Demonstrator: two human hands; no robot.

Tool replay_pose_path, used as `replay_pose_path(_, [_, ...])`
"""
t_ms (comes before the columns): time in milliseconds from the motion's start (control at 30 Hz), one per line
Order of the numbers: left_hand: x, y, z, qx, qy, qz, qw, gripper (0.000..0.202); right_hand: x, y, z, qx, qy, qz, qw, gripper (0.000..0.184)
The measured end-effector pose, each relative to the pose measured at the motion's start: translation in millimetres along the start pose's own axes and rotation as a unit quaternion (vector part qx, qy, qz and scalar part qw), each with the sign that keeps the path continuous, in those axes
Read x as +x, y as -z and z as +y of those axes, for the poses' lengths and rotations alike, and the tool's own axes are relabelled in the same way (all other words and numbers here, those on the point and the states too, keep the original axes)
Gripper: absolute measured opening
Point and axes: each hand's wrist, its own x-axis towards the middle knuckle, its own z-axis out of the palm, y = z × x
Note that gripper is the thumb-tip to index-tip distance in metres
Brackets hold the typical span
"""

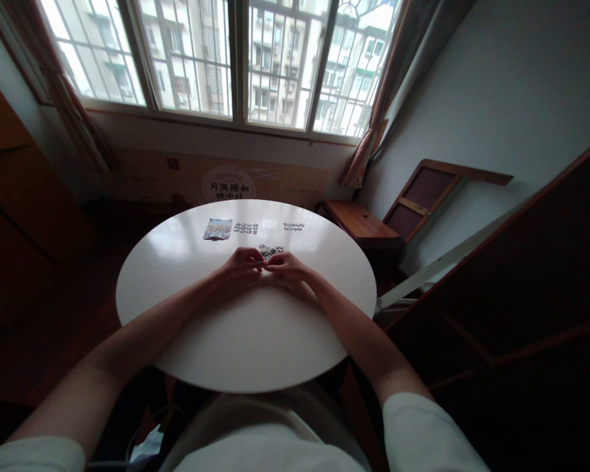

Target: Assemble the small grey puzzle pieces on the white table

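My left hand (246, 259) and my right hand (284, 263) meet over the white round table (246, 328), fingertips nearly touching. Both are closed in a pinch; whatever lies between the fingers is too small and dark to make out. Just beyond them is a loose heap of jigsaw puzzle pieces (271, 250), partly hidden by the hands. Farther back, puzzle pieces (246, 228) lie spread in rows on the left. A smaller group of puzzle pieces (294, 227) sits to the right. Left of the rows lies a small printed picture bag or card (218, 229).
A wooden bench or low cabinet (358, 219) stands beyond the table's right edge, with a folded wooden chair (417, 196) against the wall. Barred windows and a printed cardboard panel (285, 180) are behind the table. A dark wooden panel (521, 314) leans at the right.
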Motion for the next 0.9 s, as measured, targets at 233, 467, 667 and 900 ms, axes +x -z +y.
replay_pose_path(233, [-3.3,0.8,1.3,0.007,0.0,-0.006,1.0,0.038,2.8,-0.9,4.3,0.006,-0.006,0.016,1.0,0.03])
replay_pose_path(467, [-1.9,2.8,-0.5,0.022,0.005,-0.024,0.999,0.035,3.9,2.2,4.7,0.004,0.005,0.03,1.0,0.02])
replay_pose_path(667, [0.8,2.5,-7.3,0.013,-0.006,-0.009,1.0,0.031,2.7,1.9,-0.8,0.009,-0.001,0.041,0.999,0.021])
replay_pose_path(900, [1.9,2.4,-11.8,0.033,-0.022,0.005,0.999,0.03,3.5,0.8,2.0,0.036,-0.008,0.043,0.998,0.024])
